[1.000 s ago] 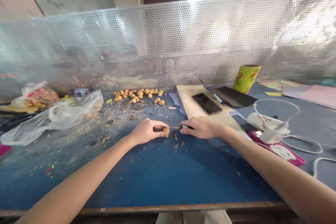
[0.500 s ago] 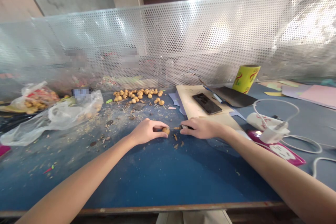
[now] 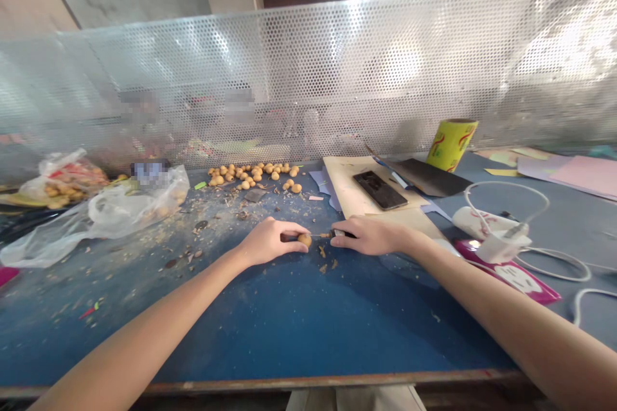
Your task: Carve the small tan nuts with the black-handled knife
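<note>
Between the thumb and fingers of my left hand [image 3: 270,243] is a small round tan longan [image 3: 304,241], held just above or on the blue table; I cannot tell which. My right hand [image 3: 369,235] is closed on the dark handle of a thin pointed tool [image 3: 337,233]. Its narrow metal shaft points left and reaches the longan's upper side; whether the tip has gone in is hidden. Brown peel scraps [image 3: 322,265] lie on the table just below the tool. Farther back sits a loose pile of longans [image 3: 255,172].
Left stand a clear plastic bag [image 3: 110,215] and a bag of longans [image 3: 62,180]. Toward the right are a phone [image 3: 380,190] on cardboard, a yellow roll [image 3: 452,144], and a magenta power strip [image 3: 544,293] with white cables. A perforated metal screen [image 3: 308,77] closes the back.
</note>
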Motion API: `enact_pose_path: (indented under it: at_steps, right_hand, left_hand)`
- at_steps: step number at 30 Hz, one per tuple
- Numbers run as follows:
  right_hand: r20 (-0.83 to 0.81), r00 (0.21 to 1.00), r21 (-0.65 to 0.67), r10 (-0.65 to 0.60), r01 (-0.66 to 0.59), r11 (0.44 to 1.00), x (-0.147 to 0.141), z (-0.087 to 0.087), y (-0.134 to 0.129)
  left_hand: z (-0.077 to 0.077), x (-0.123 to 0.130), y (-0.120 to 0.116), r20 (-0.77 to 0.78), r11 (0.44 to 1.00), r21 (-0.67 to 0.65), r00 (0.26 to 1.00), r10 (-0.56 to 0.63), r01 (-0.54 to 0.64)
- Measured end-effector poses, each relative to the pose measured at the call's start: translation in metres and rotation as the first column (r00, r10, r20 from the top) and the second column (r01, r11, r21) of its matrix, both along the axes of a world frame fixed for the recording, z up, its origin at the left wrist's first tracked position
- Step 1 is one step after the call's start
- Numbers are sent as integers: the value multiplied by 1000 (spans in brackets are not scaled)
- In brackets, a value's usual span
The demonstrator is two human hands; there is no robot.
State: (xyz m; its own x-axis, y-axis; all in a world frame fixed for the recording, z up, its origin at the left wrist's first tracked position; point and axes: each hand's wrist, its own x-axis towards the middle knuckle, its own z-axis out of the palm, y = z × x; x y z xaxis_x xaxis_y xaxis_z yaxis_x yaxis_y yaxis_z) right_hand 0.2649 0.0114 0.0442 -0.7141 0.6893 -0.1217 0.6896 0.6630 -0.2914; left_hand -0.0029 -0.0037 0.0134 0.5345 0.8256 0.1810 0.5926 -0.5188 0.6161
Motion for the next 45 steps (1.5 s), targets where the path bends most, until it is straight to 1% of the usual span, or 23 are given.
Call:
enact_pose_path:
  at_steps: [8, 14, 23, 34, 42, 45]
  right_hand:
    - [-6, 1000, 5, 16, -16, 1000, 0, -1, 1]
    - [19, 999, 29, 38, -38, 999, 1, -1, 1]
    - [0, 1000, 11, 27, -27, 1000, 1, -1, 3]
    - [-2, 999, 23, 52, -52, 998, 0, 0, 2]
    - [-6, 1000, -3, 31, -31, 1000, 0, 0, 3]
    - [-4, 999, 8, 36, -36, 999, 1, -1, 4]
  left_hand:
    - [1, 1, 0, -51, 999, 44, 998, 20, -18]
    - [-2, 0, 2, -54, 999, 24, 998, 29, -27]
    - [-1, -1, 2, -57, 1000, 7, 998, 27, -27]
    - [1, 1, 2, -75, 999, 34, 997, 25, -22]
    - [0, 0, 1, -76, 999, 49, 997, 26, -23]
    - [1, 1, 1, -78, 998, 52, 997, 28, -24]
